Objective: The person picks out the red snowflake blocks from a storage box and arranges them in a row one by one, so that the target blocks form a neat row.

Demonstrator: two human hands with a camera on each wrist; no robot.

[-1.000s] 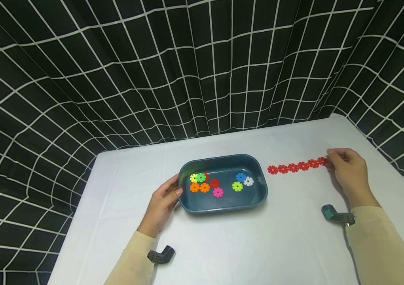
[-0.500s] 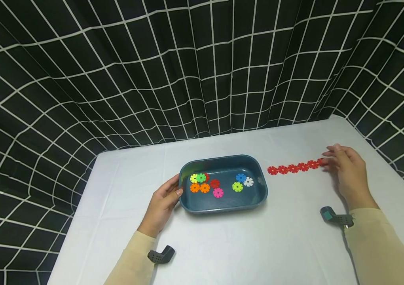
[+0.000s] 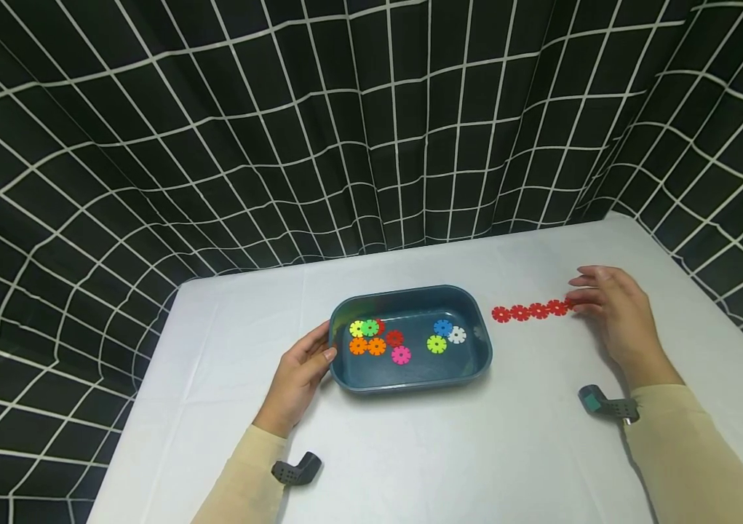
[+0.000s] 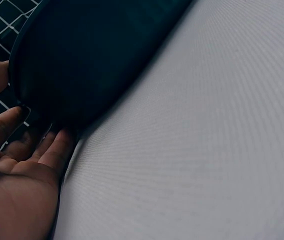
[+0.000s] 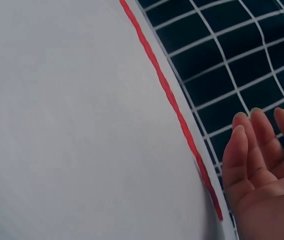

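Note:
My left hand (image 3: pixel 300 372) holds the left end of a dark blue-green plastic tray (image 3: pixel 418 372), with its thumb at the rim and its other fingers against the outside wall. In the left wrist view the fingers (image 4: pixel 57 150) lie along the tray's dark side. Notched plastic snowflake discs lie inside: orange discs (image 3: pixel 367 346), a pink disc (image 3: pixel 400 355), a blue disc (image 3: pixel 443 327), a white disc (image 3: pixel 457 335) and several more. A row of red snowflake discs (image 3: pixel 530 311) stretches rightward from the tray. Over its right end hovers my right hand (image 3: pixel 620 320), fingers relaxed, hiding the last discs.
A white cloth (image 3: pixel 450 451) covers the table. Dark curtains with a white grid (image 3: pixel 397 145) rise behind the table and along both sides. Each sleeve carries a small dark wrist camera (image 3: pixel 297 468).
My right hand has loosened its pinch on the last red disc at the row's right end, then shifted left above the row. My left hand and the tray have stayed put.

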